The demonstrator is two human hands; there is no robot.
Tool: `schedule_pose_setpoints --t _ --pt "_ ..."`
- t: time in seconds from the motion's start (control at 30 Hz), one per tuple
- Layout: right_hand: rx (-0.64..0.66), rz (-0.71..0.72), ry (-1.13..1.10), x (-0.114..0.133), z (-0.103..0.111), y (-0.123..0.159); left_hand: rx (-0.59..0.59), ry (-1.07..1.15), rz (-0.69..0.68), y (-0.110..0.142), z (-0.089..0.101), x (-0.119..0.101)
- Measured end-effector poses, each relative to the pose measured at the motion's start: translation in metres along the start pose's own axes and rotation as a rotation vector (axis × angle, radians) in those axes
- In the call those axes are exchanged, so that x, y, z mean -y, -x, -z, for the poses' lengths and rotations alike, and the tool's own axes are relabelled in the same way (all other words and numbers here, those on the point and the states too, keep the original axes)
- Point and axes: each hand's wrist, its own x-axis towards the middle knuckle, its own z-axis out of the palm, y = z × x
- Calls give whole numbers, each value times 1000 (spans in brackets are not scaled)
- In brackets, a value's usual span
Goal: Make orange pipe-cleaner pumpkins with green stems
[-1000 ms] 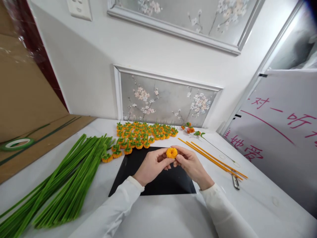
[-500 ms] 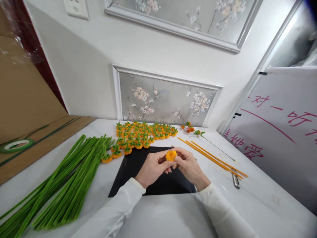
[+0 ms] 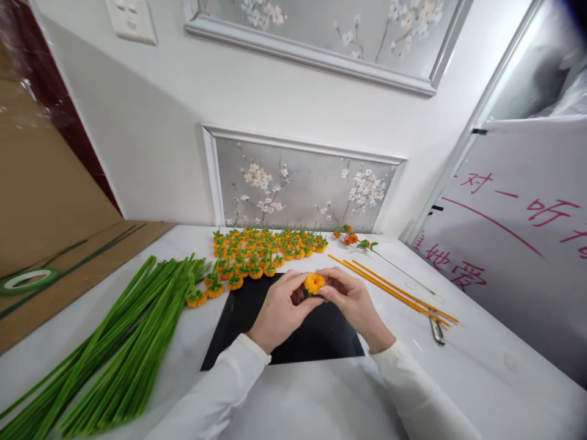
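Observation:
Between my two hands is a small orange pipe-cleaner flower (image 3: 314,283), its petalled face turned up toward me. My left hand (image 3: 285,305) grips it from the left, with fingers curled behind it and partly hidden. From the right, my right hand (image 3: 351,297) pinches its edge with thumb and fingers. Both hands are above a black mat (image 3: 293,342) on the white table. Just past the mat stand several rows of similar orange flowers (image 3: 257,269) with green tops and thin stems pointing up.
Green pipe cleaners (image 3: 132,342) lie in a large bunch at left. Orange pipe cleaners (image 3: 389,287) rest at right, over a metal tool (image 3: 436,331). Behind them is a long-stemmed orange flower spray (image 3: 351,238). A green tape roll (image 3: 28,280) sits on cardboard (image 3: 68,263).
The flower in my hands has tipped, so its open centre now shows more clearly. My fingers have shifted slightly around it. The camera view has moved a little.

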Motion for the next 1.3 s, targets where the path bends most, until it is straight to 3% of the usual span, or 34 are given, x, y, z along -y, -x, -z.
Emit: schedule_pose_setpoints --t 0.13,0.3,0.53,0.63,0.77,0.9,1.0,1.13,1.3 --pt "19 -89 -40 -1 9 -1 107 310 94 -3 2 1" --pt "179 -40 18 7 12 -1 159 594 204 -5 5 2" --pt "90 60 -10 9 3 -1 85 500 122 -5 3 8" --pt "37 98 19 8 3 -1 108 478 97 -4 4 5" --pt "-18 113 51 9 6 -1 164 489 130 -5 8 2" --pt "-28 128 85 11 7 -1 88 501 176 -6 8 8" --pt "-26 136 100 12 6 0 22 441 120 -5 7 12" --pt "-8 114 129 11 6 0 26 367 42 -4 7 10" --pt "-96 122 204 10 0 1 20 246 -5 -3 5 8"
